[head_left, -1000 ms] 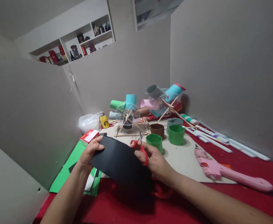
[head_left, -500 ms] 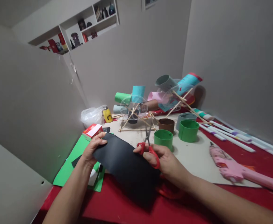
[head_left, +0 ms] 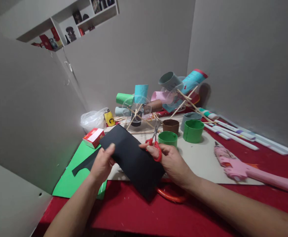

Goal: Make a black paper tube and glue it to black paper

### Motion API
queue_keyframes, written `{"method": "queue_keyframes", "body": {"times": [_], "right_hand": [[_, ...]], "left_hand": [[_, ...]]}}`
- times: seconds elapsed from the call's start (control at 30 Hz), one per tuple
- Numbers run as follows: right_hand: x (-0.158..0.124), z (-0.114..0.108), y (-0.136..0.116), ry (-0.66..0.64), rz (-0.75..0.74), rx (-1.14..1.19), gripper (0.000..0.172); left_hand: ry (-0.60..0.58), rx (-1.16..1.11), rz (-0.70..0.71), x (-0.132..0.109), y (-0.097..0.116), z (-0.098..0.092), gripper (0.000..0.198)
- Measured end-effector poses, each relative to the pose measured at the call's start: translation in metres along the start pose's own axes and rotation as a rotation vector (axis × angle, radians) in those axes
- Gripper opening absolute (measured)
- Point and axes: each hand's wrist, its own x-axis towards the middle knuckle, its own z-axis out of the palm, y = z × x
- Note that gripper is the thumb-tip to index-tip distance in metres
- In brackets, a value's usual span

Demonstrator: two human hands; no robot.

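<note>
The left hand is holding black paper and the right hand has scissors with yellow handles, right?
Not quite: the scissors have red handles, not yellow, as the head view shows. The left hand holds black paper, and the right hand has the scissors.

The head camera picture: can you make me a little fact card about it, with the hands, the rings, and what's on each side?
Left hand: holds the black sheet
Right hand: holds red-handled scissors beside the sheet
Rings: two green rings, a brown ring and a grey ring, beyond the right hand
Right side: pink glue gun
Left side: green sheet, red-and-white box
Table cover: red cloth
</note>
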Motion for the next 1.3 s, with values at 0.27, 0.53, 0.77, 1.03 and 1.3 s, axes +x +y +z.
{"method": "queue_keyframes", "body": {"times": [0.27, 0.53, 0.77, 1.03, 1.3], "right_hand": [[0.004, -0.004, -0.005, -0.07, -0.023, -0.044, 0.052], [0.018, -0.015, -0.008, -0.102, -0.096, -0.215, 0.045], [0.016, -0.014, -0.004, -0.272, 0.052, -0.252, 0.051], [0.018, -0.02, 0.0, -0.454, 0.214, -0.118, 0.056], [0.014, -0.013, 0.013, -0.403, 0.275, 0.006, 0.056]], "left_hand": [[0.178, -0.018, -0.039, -0.012, -0.026, 0.013, 0.058], [0.173, -0.1, -0.075, -0.013, -0.011, 0.021, 0.067], [0.116, -0.069, -0.143, -0.014, -0.007, 0.019, 0.065], [-0.038, -0.088, -0.191, -0.018, -0.007, 0.016, 0.056], [-0.093, -0.157, -0.367, -0.014, -0.001, 0.01, 0.047]]}}
